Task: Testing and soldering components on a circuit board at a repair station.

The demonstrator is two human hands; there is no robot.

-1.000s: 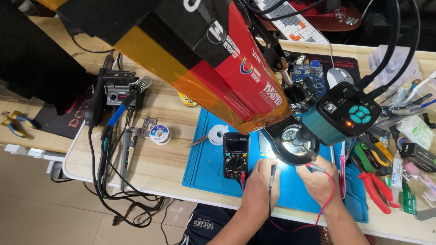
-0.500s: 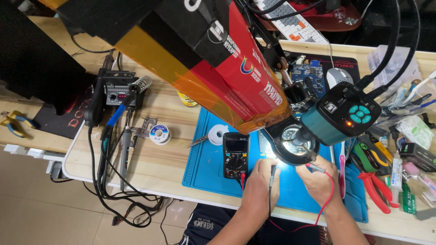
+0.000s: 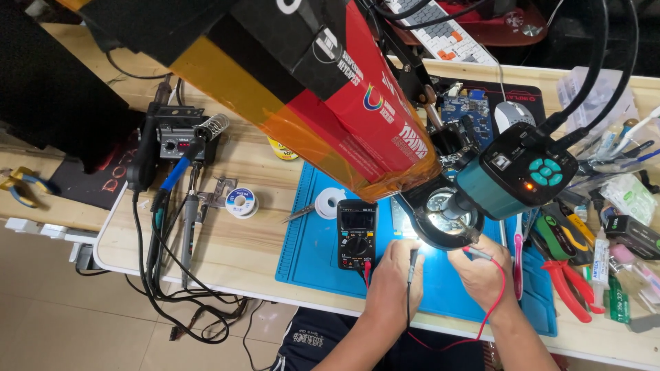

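My left hand (image 3: 393,278) grips a black test probe (image 3: 412,260), its tip pointing up under the lit ring lamp (image 3: 442,218). My right hand (image 3: 483,268) pinches a red-leaded probe (image 3: 474,253) aimed left toward the same spot. Both leads run to a black multimeter (image 3: 357,233) standing just left of my left hand on the blue work mat (image 3: 313,244). A teal microscope camera (image 3: 517,176) hangs over the lamp. The piece under the lamp is mostly hidden by it.
A soldering station (image 3: 173,136) and irons with tangled cables lie at left. Solder spools (image 3: 240,201) and tweezers (image 3: 300,214) sit near the mat. Pliers (image 3: 569,283), cutters and small bottles crowd the right. A large red and amber box (image 3: 323,89) looms overhead.
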